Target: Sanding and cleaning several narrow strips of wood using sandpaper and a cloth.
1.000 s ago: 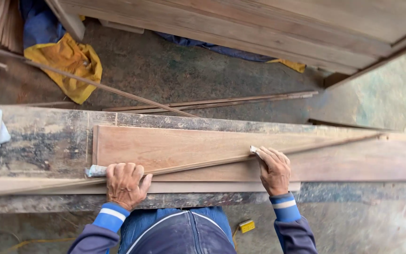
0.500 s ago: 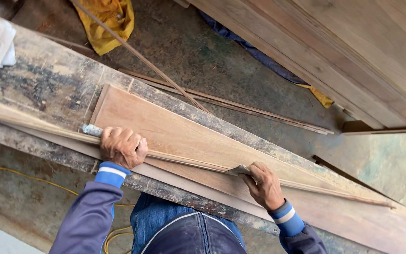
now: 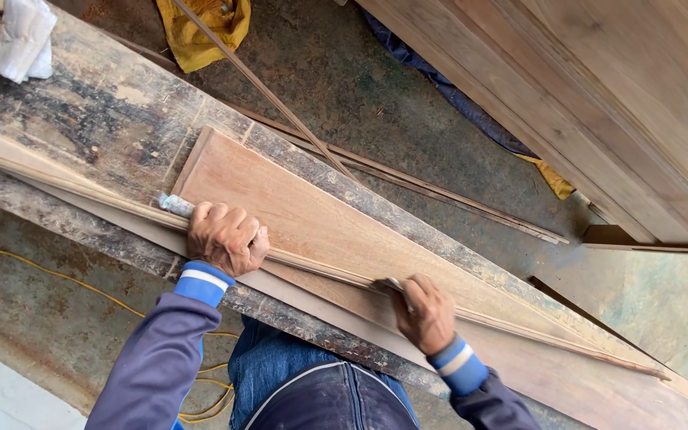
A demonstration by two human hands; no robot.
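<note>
The left hand (image 3: 224, 236) curls shut around a thin wooden strip (image 3: 320, 269) lying along the board (image 3: 296, 211) on the bench (image 3: 97, 119). The right hand (image 3: 425, 313) pinches sandpaper (image 3: 388, 283) against the strip.

Everything sits around the reddish board (image 3: 312, 215) lying flat on the grimy workbench (image 3: 97, 119). A thin wood strip (image 3: 121, 205) runs along the board's near edge. The left hand (image 3: 224, 236) is closed down on the strip by the board's left end, over a small pale pad (image 3: 175, 205). The right hand (image 3: 424, 312) pinches a scrap of sandpaper (image 3: 389, 283) against the strip, further along. A white rag (image 3: 21, 38) lies well off past the board's left end.
</note>
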